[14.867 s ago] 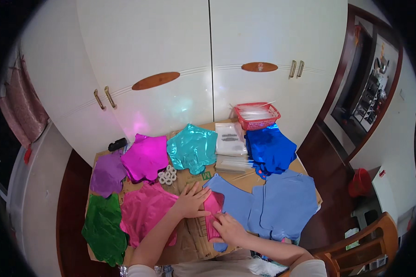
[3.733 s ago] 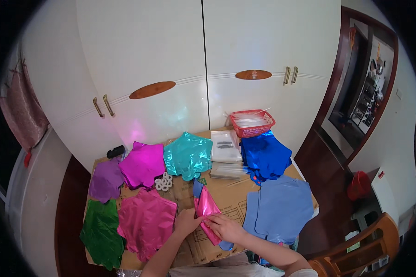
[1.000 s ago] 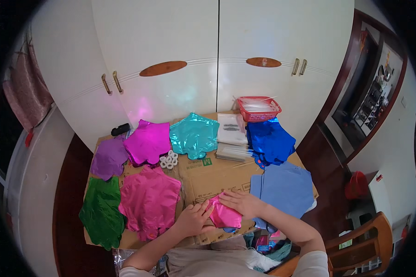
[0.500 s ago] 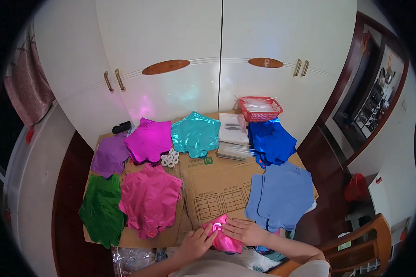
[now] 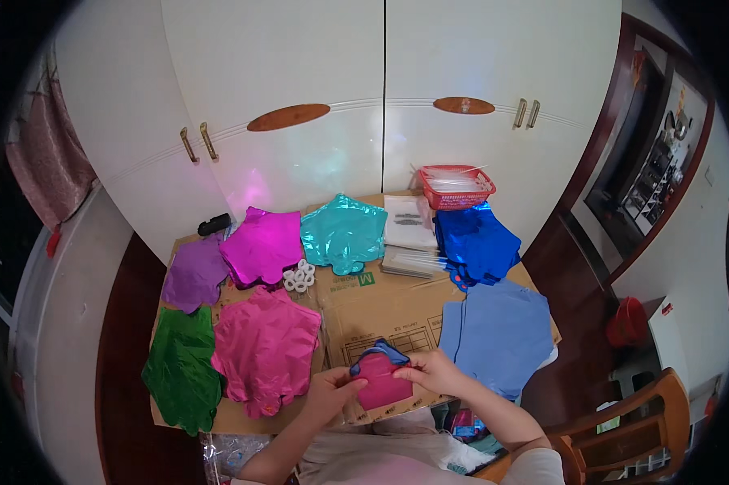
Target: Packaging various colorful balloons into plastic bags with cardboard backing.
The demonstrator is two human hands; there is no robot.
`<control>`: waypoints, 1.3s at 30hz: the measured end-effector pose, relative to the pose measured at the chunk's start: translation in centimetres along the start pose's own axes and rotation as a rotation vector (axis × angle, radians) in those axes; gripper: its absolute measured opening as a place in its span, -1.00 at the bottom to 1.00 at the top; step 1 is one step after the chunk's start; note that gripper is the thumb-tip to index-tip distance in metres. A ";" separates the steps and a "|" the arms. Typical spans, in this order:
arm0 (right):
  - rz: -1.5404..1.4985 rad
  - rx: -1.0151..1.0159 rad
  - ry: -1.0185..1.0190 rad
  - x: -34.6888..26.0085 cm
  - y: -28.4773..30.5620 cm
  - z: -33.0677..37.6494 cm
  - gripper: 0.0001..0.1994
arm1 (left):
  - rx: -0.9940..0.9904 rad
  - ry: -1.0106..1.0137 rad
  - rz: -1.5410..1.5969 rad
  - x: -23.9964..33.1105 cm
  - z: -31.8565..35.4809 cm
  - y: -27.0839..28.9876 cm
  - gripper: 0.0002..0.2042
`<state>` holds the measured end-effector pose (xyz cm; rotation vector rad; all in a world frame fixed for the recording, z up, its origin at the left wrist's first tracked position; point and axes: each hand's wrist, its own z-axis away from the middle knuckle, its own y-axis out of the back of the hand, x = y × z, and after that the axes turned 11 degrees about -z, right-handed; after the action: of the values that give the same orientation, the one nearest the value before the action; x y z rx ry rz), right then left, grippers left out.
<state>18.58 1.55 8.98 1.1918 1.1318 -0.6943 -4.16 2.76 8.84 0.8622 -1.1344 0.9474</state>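
My left hand [image 5: 330, 396] and my right hand [image 5: 439, 373] hold a folded pink foil balloon [image 5: 383, 391] by its two sides, above the front edge of the cardboard. A blue edge [image 5: 387, 350] shows along its top; whether that is a second balloon or the pink one's other side, I cannot tell. Both thumbs press on the near face, with the other fingers mostly behind. Left of my hands lies a pile of flat pink star-shaped foil balloons [image 5: 266, 347]. To the right is a pile of pale blue ones [image 5: 506, 335].
Around the cardboard [image 5: 356, 311] lie green [image 5: 182, 364], purple [image 5: 194, 275], magenta [image 5: 261, 245], turquoise [image 5: 344, 230] and dark blue [image 5: 476, 242] balloons. White ribbon rolls [image 5: 300, 277], a stack of cards [image 5: 409, 263] and a red basket of white sticks [image 5: 456, 198] stand farther back. A wooden chair [image 5: 635, 432] is at right.
The pink balloon was pressed flat under both hands near the front edge. Now both hands hold it up by its sides, and a blue edge has come into view on top.
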 end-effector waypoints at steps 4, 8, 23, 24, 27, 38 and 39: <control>-0.627 -0.004 -0.108 2.3 -0.1 -0.4 -0.80 | -0.045 0.054 -0.052 -1.6 -1.5 1.6 -0.92; -0.892 0.000 -0.221 3.3 0.2 -0.2 -0.83 | -0.085 0.081 0.057 -2.0 -1.8 1.7 -0.92; -0.392 0.396 0.055 3.0 -2.3 -0.2 -0.86 | 0.015 -0.069 -0.146 -4.5 -3.3 1.1 -0.87; -0.331 0.356 0.035 2.8 -2.2 -0.2 -0.85 | 0.018 -0.059 -0.143 -5.1 -3.4 1.2 -0.87; -0.363 0.335 0.024 2.5 -2.1 0.0 -0.83 | 0.006 -0.032 -0.151 -4.3 -3.5 1.2 -0.88; -0.615 0.123 -0.257 5.5 0.2 -3.4 -0.95 | -0.117 0.029 -0.124 -4.4 -5.3 1.1 -0.90; -0.577 0.076 -0.270 6.4 0.6 -3.9 -0.97 | -0.113 0.034 -0.134 -4.3 -5.8 1.1 -0.90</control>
<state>20.04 6.23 3.33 0.7946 1.2308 -1.3051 -3.85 7.71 3.57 0.8170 -1.0768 0.7781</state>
